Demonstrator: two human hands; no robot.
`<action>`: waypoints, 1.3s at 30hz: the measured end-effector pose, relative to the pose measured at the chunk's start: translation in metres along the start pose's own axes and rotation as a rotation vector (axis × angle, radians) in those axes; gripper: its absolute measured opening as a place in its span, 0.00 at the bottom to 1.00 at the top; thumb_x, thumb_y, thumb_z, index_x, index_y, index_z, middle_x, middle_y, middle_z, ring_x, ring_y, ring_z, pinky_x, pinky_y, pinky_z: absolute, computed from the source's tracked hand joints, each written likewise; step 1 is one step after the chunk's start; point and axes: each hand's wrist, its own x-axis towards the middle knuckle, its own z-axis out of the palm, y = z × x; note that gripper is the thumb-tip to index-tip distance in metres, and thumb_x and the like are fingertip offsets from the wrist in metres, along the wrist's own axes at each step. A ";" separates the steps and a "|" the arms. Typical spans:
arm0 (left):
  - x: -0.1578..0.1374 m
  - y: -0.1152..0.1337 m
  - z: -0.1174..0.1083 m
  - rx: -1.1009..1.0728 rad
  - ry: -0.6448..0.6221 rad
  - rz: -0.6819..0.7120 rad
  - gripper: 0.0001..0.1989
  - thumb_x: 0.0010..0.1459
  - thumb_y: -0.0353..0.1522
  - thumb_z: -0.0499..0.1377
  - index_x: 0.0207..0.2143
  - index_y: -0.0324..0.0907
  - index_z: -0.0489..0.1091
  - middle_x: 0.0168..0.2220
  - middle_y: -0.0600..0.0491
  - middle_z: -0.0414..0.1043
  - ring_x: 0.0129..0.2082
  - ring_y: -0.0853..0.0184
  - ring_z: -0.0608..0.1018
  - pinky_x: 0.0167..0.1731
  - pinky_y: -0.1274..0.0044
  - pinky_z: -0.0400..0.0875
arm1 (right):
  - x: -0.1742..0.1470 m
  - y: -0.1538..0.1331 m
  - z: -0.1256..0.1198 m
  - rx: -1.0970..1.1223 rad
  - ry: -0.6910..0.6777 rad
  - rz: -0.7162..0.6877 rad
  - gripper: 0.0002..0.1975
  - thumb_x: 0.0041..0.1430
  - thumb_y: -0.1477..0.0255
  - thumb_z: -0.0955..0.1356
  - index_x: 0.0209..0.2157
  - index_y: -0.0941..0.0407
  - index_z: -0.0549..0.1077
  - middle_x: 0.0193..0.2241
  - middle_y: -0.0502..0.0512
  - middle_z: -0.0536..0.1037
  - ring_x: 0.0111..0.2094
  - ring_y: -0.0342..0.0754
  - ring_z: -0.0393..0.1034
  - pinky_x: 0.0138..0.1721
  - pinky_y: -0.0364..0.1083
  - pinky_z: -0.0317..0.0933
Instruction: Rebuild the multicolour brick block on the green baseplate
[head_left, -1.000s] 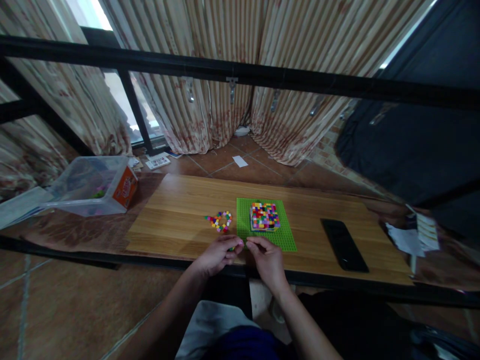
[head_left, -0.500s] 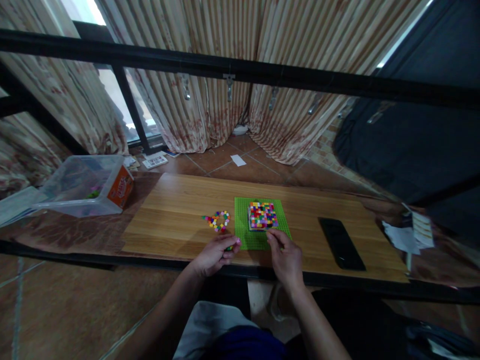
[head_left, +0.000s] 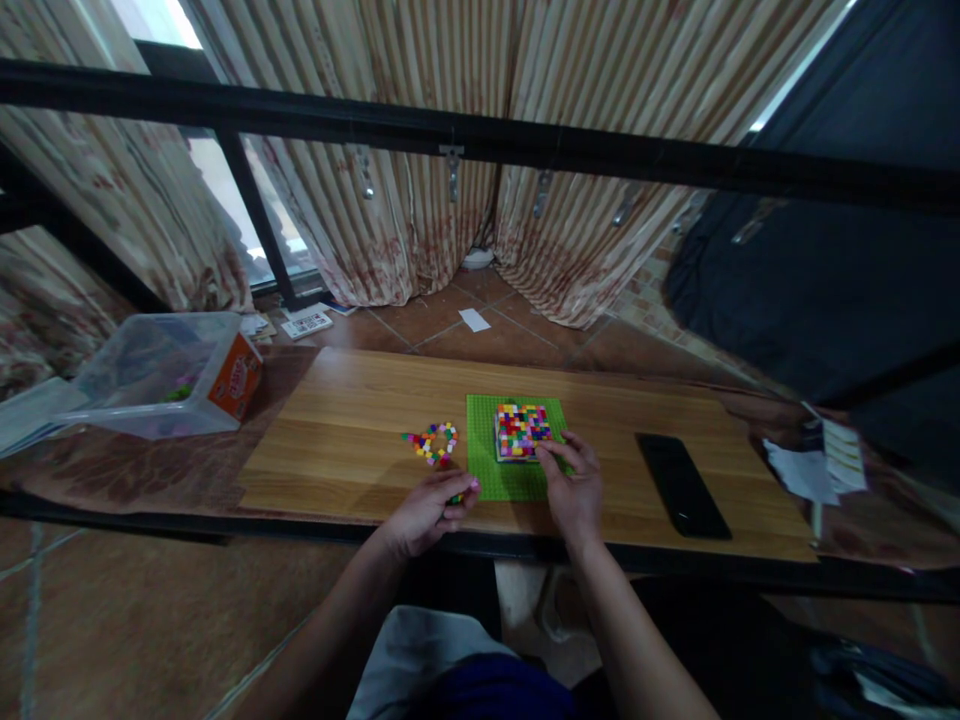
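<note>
Two hands work at the near edge of a long wooden table (head_left: 360, 440), and the bigger change over the last second is on the right. The right hand (head_left: 576, 490) has left its partner near the table's edge and travelled forward, so its fingertips now touch the near right corner of the square block of small multicoloured bricks (head_left: 522, 431) that stands on the flat green baseplate (head_left: 487, 470). Its fingers look pinched together, perhaps on a single brick, though that is too small to tell. By that reading, one more brick is going onto the block. The left hand (head_left: 431, 508) has hardly moved: it rests curled just left of the baseplate's near corner, seemingly closed on a small green piece. Loose coloured bricks in a small cluster (head_left: 432, 441) lie untouched just left of the baseplate.
</note>
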 end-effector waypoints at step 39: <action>0.001 -0.003 0.003 0.016 0.026 0.045 0.17 0.45 0.41 0.66 0.29 0.37 0.66 0.21 0.60 0.60 0.14 0.83 0.52 0.14 0.84 0.39 | -0.067 -0.051 0.010 0.205 -0.456 0.032 0.12 0.60 0.65 0.63 0.41 0.51 0.76 0.37 0.54 0.77 0.41 0.48 0.70 0.44 0.48 0.63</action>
